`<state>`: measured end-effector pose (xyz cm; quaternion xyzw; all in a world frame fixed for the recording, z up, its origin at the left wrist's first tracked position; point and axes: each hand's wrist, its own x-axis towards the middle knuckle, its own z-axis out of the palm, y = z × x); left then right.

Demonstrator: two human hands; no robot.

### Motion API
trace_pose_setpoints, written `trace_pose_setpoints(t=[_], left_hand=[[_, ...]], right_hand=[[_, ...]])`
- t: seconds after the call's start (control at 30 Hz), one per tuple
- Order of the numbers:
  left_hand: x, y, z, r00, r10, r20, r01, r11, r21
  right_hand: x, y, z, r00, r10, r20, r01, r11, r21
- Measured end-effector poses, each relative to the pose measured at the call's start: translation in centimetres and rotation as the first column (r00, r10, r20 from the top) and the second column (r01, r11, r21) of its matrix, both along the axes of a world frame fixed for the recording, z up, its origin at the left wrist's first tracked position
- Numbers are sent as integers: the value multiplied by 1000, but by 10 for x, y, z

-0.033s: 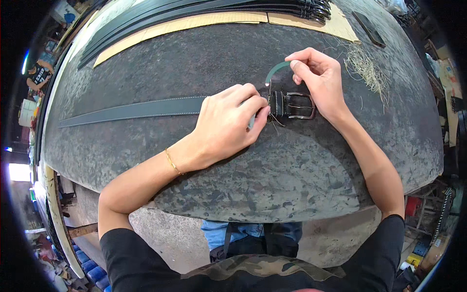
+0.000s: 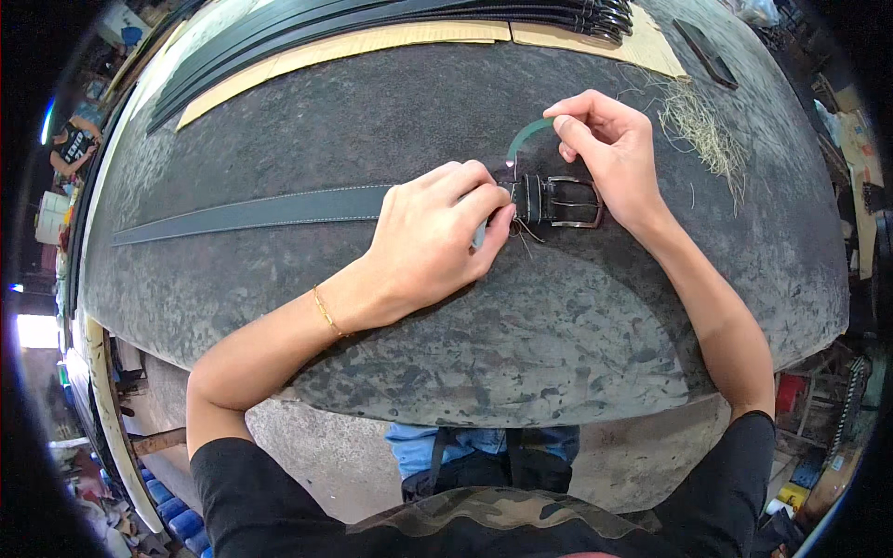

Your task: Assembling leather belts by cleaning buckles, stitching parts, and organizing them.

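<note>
A dark leather belt (image 2: 251, 216) with pale edge stitching lies across the table, its metal buckle (image 2: 577, 202) toward the right. My left hand (image 2: 437, 223) rests over the belt just left of the buckle, fingers curled. Between its thumb and fingers shows part of a pale blue-grey object (image 2: 479, 234), mostly hidden. Loose thread ends (image 2: 526, 229) stick out beside these fingertips. Above the buckle my right hand (image 2: 609, 144) pinches one end of a curved green strip (image 2: 528, 136). The strip's lower end has a small bright spot and hangs just over the belt.
Several dark belts (image 2: 391, 30) with buckles are stacked on cardboard (image 2: 344, 54) at the far side. A tangle of pale threads (image 2: 702, 130) lies to the right, near a dark flat object (image 2: 704, 54). Another person (image 2: 74, 144) is at the far left.
</note>
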<state>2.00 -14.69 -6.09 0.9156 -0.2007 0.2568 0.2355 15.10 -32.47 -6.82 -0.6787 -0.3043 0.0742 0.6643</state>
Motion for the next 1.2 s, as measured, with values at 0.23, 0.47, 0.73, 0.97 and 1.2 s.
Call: trace_pose_setpoints(t=[0.23,0.47,0.73,0.97,1.2], left_hand=[[0,6,-1,1000,-31,0,31,999,-19],[0,6,1,999,-32,5,32,999,-19],[1,5,0,999,-33,13,34,999,-32],[1,5,0,1000,-25,4,25,999,-26],[0,6,-1,1000,-18,5,18,1000,-20]], right_hand=[[-1,1,-1,996,28,79,-26,999,-29],[-3,0,3,997,37,66,-33,998,-57],[-4,-1,3,995,46,86,-41,997,-58],[-1,-2,0,994,62,85,-57,997,-53],[-3,-1,0,994,52,96,-45,997,-66]])
